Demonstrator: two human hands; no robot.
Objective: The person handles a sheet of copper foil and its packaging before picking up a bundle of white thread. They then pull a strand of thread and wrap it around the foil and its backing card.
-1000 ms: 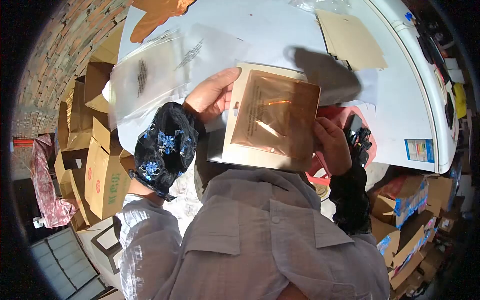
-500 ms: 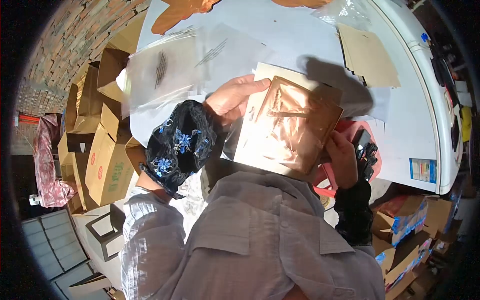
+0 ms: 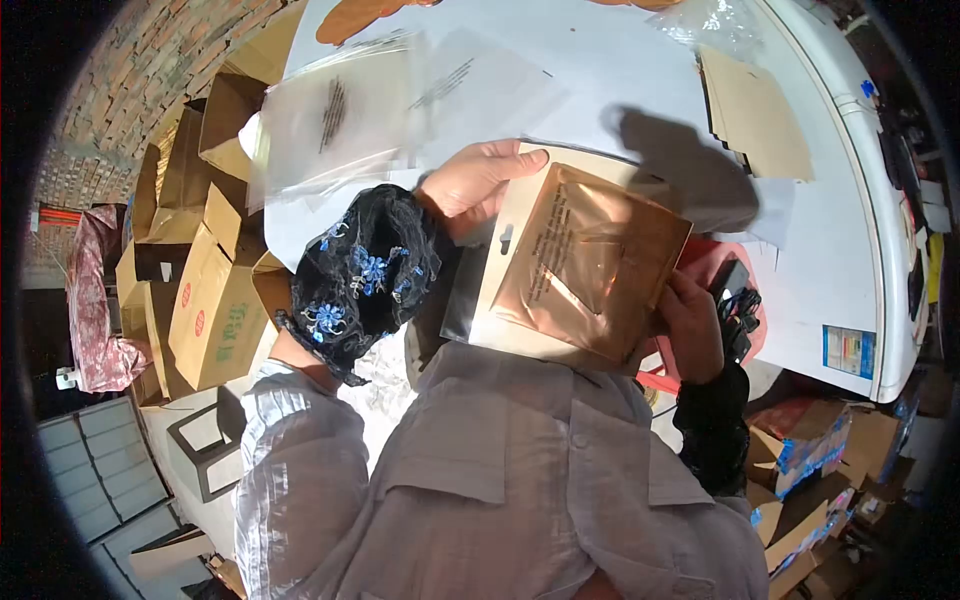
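A cream backing card (image 3: pixel 493 300) with a hang hole bears a shiny copper-coloured foil pack (image 3: pixel 590 265). It appears to be inside a clear plastic bag printed with small dark text. My left hand (image 3: pixel 475 187) pinches the card's upper left edge, thumb on top. On the right edge, the fingers of my right hand (image 3: pixel 693 328) are closed around the pack, partly hidden by it. The card is held just above my lap at the table edge. Clear printed bags (image 3: pixel 335 120) lie on the table beyond my left hand.
On the white table (image 3: pixel 600 75) rest a stack of cream cards (image 3: pixel 757 115), crumpled clear plastic (image 3: pixel 710 30) and orange-brown pieces (image 3: pixel 365 15). Cardboard boxes (image 3: pixel 215 300) stand at left, more boxes (image 3: pixel 820 440) at lower right. A red stool or basket (image 3: pixel 712 262) with dark items is beside my right hand.
The card has tilted, so the bright glare on the foil has faded and the printed text and hang hole now show. Both hands keep their grip.
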